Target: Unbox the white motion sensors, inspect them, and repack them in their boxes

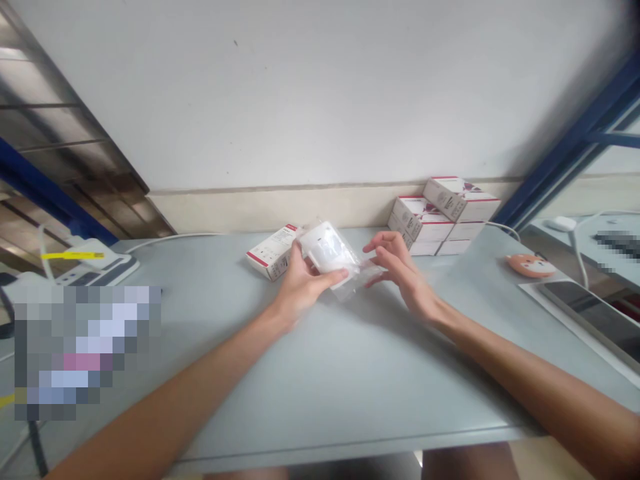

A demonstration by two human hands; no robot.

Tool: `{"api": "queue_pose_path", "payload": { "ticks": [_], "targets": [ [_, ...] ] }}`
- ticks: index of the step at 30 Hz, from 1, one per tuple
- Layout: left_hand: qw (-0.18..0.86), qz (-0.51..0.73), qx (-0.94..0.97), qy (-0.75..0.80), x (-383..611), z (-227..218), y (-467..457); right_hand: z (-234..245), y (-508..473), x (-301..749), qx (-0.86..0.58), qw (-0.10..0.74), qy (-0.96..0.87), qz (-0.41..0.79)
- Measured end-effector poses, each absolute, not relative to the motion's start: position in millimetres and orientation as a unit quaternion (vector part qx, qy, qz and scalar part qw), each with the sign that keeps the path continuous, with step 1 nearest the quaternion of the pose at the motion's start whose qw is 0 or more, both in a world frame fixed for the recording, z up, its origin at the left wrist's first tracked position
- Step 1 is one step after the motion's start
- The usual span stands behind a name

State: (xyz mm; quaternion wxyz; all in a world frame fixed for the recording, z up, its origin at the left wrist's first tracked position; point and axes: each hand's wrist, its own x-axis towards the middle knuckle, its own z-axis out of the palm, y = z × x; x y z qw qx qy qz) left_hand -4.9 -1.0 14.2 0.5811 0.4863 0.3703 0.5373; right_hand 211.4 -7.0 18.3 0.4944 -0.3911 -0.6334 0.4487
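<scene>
The left hand held a white device in a clear plastic bag firmly against its palm, while the right hand hung open just beside, gripping nothing. A red-trimmed white box lay just behind the grip.

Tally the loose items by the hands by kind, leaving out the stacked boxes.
Bagged white device, in the left hand: 1
Red-and-white cardboard box: 1
Total: 2
</scene>
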Motion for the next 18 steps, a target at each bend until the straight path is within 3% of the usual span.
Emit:
{"api": "queue_pose_path", "payload": {
  "ticks": [3, 5, 14, 18],
  "targets": [
    [0.553, 0.540, 0.517, 0.367, -3, 13, -3, 15, -9, 203, -0.390, 0.406, -0.556, 0.612],
    [0.541, 0.543, 0.526, 0.370, -2, 11, -3, 11, -10, 196, -0.371, 0.384, -0.541, 0.650],
    [0.543, 0.541, 0.528, 0.365, -10, 12, 7, 4, 3, 202, -0.395, 0.521, -0.466, 0.596],
    [0.527, 0.496, 0.565, 0.398, -18, 18, 8, 12, 8, 208, -0.395, 0.536, -0.409, 0.624]
  ]
}}
